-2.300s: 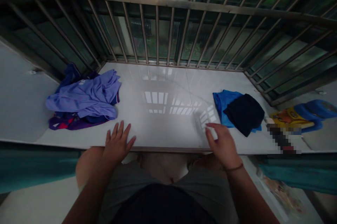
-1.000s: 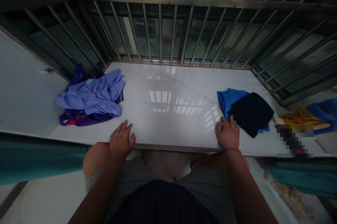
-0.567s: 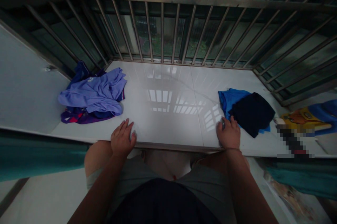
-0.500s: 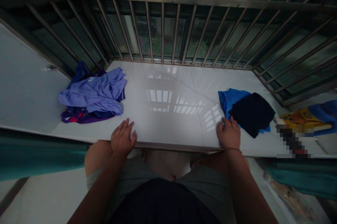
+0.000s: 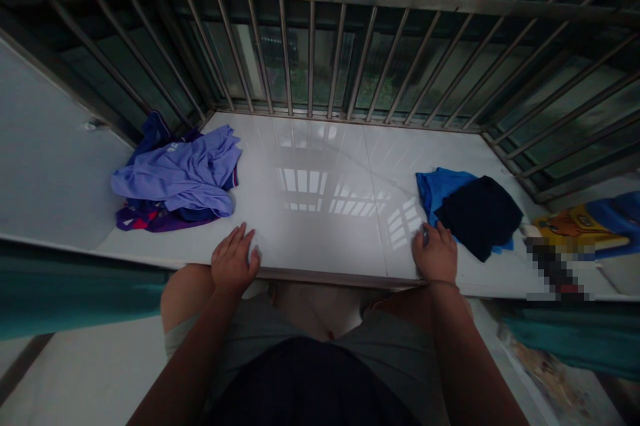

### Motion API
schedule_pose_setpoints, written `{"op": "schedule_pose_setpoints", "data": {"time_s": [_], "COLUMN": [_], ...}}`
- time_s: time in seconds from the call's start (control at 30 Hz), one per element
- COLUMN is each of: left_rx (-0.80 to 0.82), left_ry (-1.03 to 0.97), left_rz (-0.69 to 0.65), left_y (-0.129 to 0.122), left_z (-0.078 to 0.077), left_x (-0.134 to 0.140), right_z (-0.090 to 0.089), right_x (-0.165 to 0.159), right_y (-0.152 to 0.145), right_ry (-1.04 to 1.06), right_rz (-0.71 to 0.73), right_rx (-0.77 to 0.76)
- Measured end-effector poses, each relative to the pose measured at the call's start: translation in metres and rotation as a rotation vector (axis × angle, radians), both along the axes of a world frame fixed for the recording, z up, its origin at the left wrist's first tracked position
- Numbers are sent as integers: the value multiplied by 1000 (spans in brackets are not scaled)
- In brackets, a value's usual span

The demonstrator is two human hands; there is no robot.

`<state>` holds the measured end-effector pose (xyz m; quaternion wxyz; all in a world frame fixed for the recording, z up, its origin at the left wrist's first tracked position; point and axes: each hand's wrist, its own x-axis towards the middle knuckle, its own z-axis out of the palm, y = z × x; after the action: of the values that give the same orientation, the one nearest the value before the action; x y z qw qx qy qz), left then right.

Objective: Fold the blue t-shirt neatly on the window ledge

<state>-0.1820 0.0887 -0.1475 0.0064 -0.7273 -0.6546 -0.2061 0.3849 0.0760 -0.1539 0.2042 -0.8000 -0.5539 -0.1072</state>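
Note:
My left hand (image 5: 233, 258) lies flat on the front edge of the white sill (image 5: 320, 239), fingers stretched and thumb apart, holding nothing. Just beyond it is a rumpled pile of clothes, with a light purple shirt (image 5: 185, 169) on top and a dark purple garment (image 5: 165, 218) underneath. On the other side, my right hand (image 5: 436, 253) rests curled on the sill edge. A small dark thing shows between its thumb and fingers, too little of it to name. Close to those fingertips lies a folded dark navy garment (image 5: 480, 216) on top of a blue garment (image 5: 440, 186).
Metal window bars (image 5: 310, 53) stand along the back and both ends of the sill. A yellow and blue bag (image 5: 590, 223) lies at the far right, beside a blurred-out dark item. Teal curtains (image 5: 80, 296) hang below the sill at both sides.
Both hands and the clothes stay in place. Only the view has shifted very slightly.

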Motion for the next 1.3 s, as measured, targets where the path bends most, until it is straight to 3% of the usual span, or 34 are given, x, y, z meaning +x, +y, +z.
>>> {"op": "schedule_pose_setpoints", "data": {"time_s": [0.47,0.77,1.03,1.3], "left_rx": [15,-24,-43,-56], "left_ry": [-23,-26,1,-37], "left_rz": [4,-4,-43,-180], "left_y": [-1,3,2,37], "left_z": [-6,4,0,9], "left_x": [-3,-3,-3,10], "right_z": [0,2,-3,-2], "right_x": [1,-1,3,2], "right_y": [0,-1,1,-2], "right_ry": [-17,-11,-6,60], "right_rz": [13,-1,11,6], "right_rx": [-15,8,39,164]}}
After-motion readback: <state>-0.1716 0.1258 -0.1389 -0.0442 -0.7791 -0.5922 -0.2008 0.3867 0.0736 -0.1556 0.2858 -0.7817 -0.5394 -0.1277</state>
